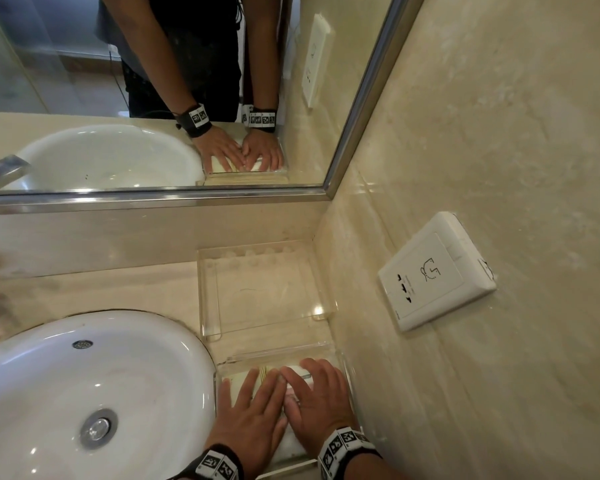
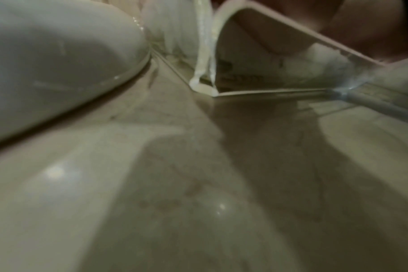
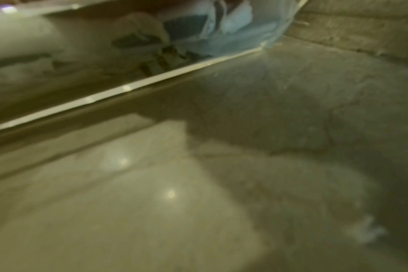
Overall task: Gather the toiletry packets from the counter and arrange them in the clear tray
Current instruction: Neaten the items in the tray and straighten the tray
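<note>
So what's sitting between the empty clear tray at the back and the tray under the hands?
Nothing: the head view shows only bare counter between the empty tray and the near tray.

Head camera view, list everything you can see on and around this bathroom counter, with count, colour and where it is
Near tray: one, clear, counter beside the right wall, under both hands.
Packets: several, white, exact count hidden, inside the near tray.
Far tray: one, clear, behind the near tray, no packets visible in it.
Sink: one, white, left of the trays.
Counter: one, beige.
Mirror: one, steel-framed, above the counter.
Socket plate: one, white, right wall.
Left hand: flat on the packets.
Right hand: flat on the packets, fingers straight.
</note>
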The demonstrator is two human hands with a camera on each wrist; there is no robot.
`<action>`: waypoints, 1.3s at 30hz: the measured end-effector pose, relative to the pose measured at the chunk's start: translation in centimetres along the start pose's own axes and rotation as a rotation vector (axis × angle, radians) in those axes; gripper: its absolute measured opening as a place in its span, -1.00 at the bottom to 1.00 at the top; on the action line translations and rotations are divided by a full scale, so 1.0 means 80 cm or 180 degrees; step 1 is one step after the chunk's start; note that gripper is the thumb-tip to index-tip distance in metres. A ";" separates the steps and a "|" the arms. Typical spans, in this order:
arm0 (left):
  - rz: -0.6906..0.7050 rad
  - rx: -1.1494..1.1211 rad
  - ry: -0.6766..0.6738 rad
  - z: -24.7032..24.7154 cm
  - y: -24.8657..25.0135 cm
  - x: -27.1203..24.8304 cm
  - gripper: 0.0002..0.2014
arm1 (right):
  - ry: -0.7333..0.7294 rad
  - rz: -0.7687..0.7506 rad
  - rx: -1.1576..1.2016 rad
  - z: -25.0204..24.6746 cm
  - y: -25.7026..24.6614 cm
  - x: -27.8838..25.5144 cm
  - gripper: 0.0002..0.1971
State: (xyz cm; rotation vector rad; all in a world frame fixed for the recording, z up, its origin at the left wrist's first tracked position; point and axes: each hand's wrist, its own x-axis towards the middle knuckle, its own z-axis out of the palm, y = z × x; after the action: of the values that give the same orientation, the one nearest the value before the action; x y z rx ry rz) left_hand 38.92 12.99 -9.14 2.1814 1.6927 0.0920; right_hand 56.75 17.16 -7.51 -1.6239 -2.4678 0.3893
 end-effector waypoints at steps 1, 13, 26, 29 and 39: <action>-0.0018 -0.0003 -0.0007 0.000 0.001 0.001 -0.37 | 0.0005 -0.0009 -0.0006 0.000 0.001 0.000 -0.52; -0.0013 0.0014 -0.0163 -0.007 0.001 0.003 -0.39 | -0.0168 0.0004 -0.0137 -0.002 -0.002 -0.001 -0.47; -0.0075 0.0298 -0.0333 -0.034 0.009 -0.009 -0.37 | -0.0451 0.0128 -0.0350 -0.007 -0.004 -0.001 -0.42; -0.0117 0.0293 -0.0433 -0.045 0.006 -0.014 -0.36 | -0.0559 0.0148 -0.0338 -0.011 -0.005 -0.005 -0.38; -0.0153 0.0414 -0.0481 -0.088 -0.008 -0.041 -0.24 | -0.0525 0.0379 -0.0478 -0.051 -0.010 -0.026 -0.29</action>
State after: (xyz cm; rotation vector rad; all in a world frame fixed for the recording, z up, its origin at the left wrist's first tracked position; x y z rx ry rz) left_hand 35.50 11.76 -2.26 2.1767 1.7066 -0.1962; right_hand 57.97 15.48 -3.37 -1.8755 -2.5826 0.3756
